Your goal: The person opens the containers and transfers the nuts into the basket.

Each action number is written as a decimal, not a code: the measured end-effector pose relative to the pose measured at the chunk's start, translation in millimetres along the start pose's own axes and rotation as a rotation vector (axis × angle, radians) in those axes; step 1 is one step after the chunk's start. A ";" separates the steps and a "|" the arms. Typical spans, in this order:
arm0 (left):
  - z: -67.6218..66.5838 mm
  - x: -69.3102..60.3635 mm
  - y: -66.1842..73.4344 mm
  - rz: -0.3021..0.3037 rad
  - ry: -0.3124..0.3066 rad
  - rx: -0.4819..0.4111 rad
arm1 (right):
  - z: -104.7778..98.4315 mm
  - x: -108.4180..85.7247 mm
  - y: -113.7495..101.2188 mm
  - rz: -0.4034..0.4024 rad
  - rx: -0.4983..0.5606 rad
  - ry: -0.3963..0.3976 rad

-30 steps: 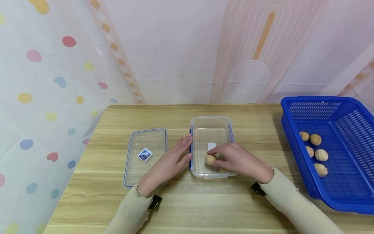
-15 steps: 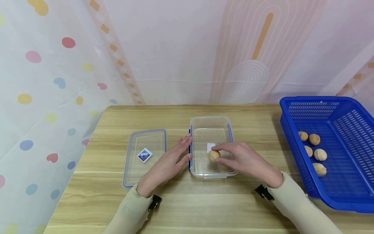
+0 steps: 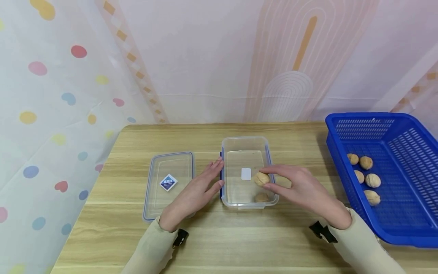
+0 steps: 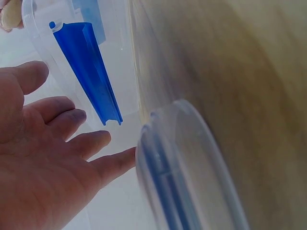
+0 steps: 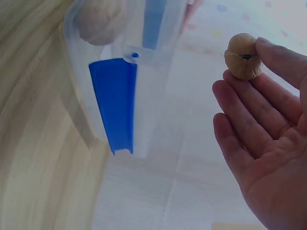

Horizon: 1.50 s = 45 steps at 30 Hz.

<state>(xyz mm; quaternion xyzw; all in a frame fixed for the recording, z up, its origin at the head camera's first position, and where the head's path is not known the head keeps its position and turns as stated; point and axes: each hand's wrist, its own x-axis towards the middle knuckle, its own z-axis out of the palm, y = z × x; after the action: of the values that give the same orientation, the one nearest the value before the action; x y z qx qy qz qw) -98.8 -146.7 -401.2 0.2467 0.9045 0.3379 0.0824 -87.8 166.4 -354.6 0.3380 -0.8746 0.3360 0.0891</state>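
Observation:
Between thumb and fingertips my right hand point(image 3: 301, 186) pinches a walnut point(image 3: 261, 179), above the right side of a clear plastic box point(image 3: 234, 203). In the right wrist view that walnut point(image 5: 242, 56) is raised higher than the box rim, with a dark spot at its seam. Another walnut point(image 3: 261, 197) lies inside the box at its near right corner. With fingers extended, my left hand point(image 3: 193, 192) rests against the box's left side, by the blue side clip point(image 4: 88, 72). A white label point(image 3: 246, 174) shows on the box floor.
Left of the box lies its clear lid point(image 3: 154, 205) with a blue seal and a BXH sticker point(image 3: 169, 182), partly under my left forearm. A blue basket point(image 3: 345, 182) with several walnuts point(image 3: 372, 180) stands at the right. A patterned cloth hangs behind the table.
My right hand has moved right and up with the walnut, from low inside the box to over its right side. The walnut in the near corner is now uncovered. My left hand stays put.

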 end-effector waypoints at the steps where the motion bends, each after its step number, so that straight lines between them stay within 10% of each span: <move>1: -0.1 0.0 -0.1 0.002 0.000 -0.002 | -2.0 -1.7 0.0 -0.012 -0.007 0.014; 35: -0.1 0.7 -1.2 0.005 0.009 0.004 | -75.3 -72.9 -6.0 0.101 -0.166 0.274; 45: 0.4 1.8 -1.9 0.009 0.008 -0.001 | -92.5 -95.3 -3.8 0.266 -0.222 0.323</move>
<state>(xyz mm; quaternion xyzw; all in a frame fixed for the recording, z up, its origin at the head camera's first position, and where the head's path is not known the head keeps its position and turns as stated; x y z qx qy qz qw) -100.9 -146.8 -402.7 0.2494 0.9036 0.3396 0.0773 -19.9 274.9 -319.0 0.1497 -0.9175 0.2962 0.2195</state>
